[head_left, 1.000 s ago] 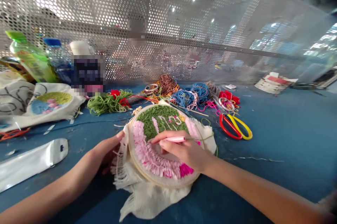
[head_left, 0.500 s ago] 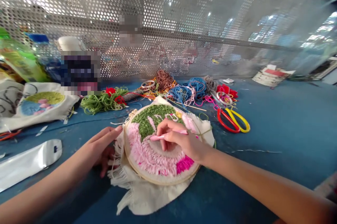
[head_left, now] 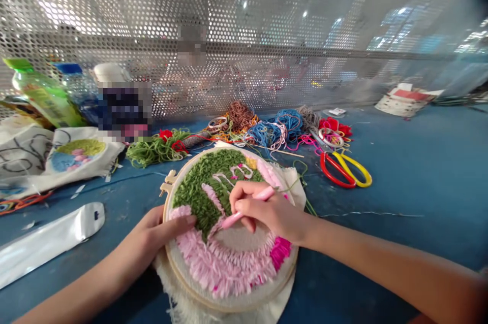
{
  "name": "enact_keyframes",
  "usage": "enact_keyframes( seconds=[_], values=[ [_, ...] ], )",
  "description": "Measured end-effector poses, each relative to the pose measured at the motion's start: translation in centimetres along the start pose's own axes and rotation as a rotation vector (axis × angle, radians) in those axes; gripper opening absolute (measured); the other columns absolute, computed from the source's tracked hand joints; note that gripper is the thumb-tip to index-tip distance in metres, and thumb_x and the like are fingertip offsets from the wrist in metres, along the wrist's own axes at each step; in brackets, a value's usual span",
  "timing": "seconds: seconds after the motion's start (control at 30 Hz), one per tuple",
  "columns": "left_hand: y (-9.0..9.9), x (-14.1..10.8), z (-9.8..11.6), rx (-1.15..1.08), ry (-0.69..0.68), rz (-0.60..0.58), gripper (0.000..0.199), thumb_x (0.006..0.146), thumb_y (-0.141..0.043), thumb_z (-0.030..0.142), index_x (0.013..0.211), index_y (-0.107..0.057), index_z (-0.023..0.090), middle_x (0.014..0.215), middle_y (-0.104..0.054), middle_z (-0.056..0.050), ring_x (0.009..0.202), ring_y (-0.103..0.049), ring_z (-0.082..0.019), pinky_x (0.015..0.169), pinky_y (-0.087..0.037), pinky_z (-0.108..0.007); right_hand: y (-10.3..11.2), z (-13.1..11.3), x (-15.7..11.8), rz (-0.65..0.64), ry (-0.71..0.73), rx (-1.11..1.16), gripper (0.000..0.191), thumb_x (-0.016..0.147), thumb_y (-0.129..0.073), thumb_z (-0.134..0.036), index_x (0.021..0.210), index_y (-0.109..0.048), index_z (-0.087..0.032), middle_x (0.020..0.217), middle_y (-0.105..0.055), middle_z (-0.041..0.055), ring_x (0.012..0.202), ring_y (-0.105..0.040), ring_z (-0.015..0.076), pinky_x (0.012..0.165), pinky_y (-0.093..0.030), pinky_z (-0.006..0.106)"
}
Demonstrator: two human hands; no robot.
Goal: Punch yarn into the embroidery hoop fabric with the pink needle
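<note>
An embroidery hoop (head_left: 224, 308) with white cloth (head_left: 244, 238) stretched in it tilts up in front of me. Looped green yarn (head_left: 198, 176) fills its upper left, pale pink loops (head_left: 224, 276) run along the bottom, and a magenta patch (head_left: 280, 253) sits at the right. My left hand (head_left: 158, 232) grips the hoop's left side, thumb on the front, other fingers hidden behind. Between the thumb and fingers of my right hand (head_left: 272, 212) is a pink punch needle (head_left: 232, 219), slanting down-left to the bare cloth's upper edge. Its tip is hard to make out.
Tangled yarn heaps, green (head_left: 156, 149), brown (head_left: 241, 117) and blue (head_left: 267, 135), lie behind the hoop. Red-and-yellow-handled scissors (head_left: 337, 174) rest at the right. A white packet (head_left: 57, 237), another stitched cloth (head_left: 82, 154) and bottles (head_left: 49, 95) stand left. A perforated metal screen (head_left: 236, 75) rises behind.
My left hand has moved from beside the hoop onto its rim, thumb over the front. The hoop now stands more tilted and nearer. The punch needle sits slightly lower in the view.
</note>
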State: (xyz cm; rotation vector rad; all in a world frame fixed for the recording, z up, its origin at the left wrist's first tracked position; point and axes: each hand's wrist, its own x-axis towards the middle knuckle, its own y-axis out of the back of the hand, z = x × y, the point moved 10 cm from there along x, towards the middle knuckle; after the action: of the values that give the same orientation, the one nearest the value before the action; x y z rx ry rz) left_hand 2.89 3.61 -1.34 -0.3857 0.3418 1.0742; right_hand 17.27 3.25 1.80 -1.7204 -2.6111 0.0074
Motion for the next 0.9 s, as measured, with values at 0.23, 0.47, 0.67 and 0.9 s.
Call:
enact_keyframes(
  seconds=[0.23,0.47,0.67,0.9],
  values=[
    [0.0,-0.5,-0.2,-0.023,-0.003,0.010,0.024,0.069,-0.079,0.026,0.090,-0.076,0.016,0.071,-0.079,-0.004,0.059,-0.072,-0.023,0.060,-0.059,-0.028,1.7,0.7,-0.2,0.115,0.034,0.191,0.012,0.079,-0.052,-0.024,0.070,-0.056,-0.017,0.046,-0.049,-0.0064,0.040,-0.045,0.0074,0.044,-0.033,0.019],
    [-0.1,-0.1,-0.5,-0.024,-0.065,-0.088,0.027,0.075,-0.076,0.034,0.093,-0.076,0.013,0.072,-0.079,-0.007,0.061,-0.072,-0.021,0.059,-0.057,-0.026,3.0,1.2,-0.3,0.183,0.067,0.201,0.016,0.081,-0.050,-0.026,0.068,-0.055,-0.017,0.048,-0.049,-0.0053,0.038,-0.042,0.0057,0.041,-0.027,0.018],
    [-0.5,-0.2,-0.6,-0.032,-0.098,-0.137,0.027,0.078,-0.075,0.037,0.088,-0.076,0.012,0.068,-0.077,-0.006,0.061,-0.070,-0.019,0.057,-0.055,-0.023,-0.1,-0.7,-1.4,0.033,0.156,-0.162,0.013,0.085,-0.048,-0.022,0.075,-0.055,-0.018,0.051,-0.049,-0.0054,0.045,-0.043,0.0078,0.045,-0.030,0.020],
    [-0.7,-0.3,-0.4,-0.003,-0.097,-0.127,0.033,0.075,-0.075,0.043,0.069,-0.073,0.011,0.061,-0.073,-0.005,0.050,-0.061,-0.014,0.047,-0.047,-0.019,-0.8,-0.4,-1.5,-0.008,0.126,-0.136,0.010,0.084,-0.051,-0.024,0.078,-0.057,-0.018,0.055,-0.053,-0.0043,0.047,-0.046,0.0089,0.046,-0.033,0.021]
  ],
)
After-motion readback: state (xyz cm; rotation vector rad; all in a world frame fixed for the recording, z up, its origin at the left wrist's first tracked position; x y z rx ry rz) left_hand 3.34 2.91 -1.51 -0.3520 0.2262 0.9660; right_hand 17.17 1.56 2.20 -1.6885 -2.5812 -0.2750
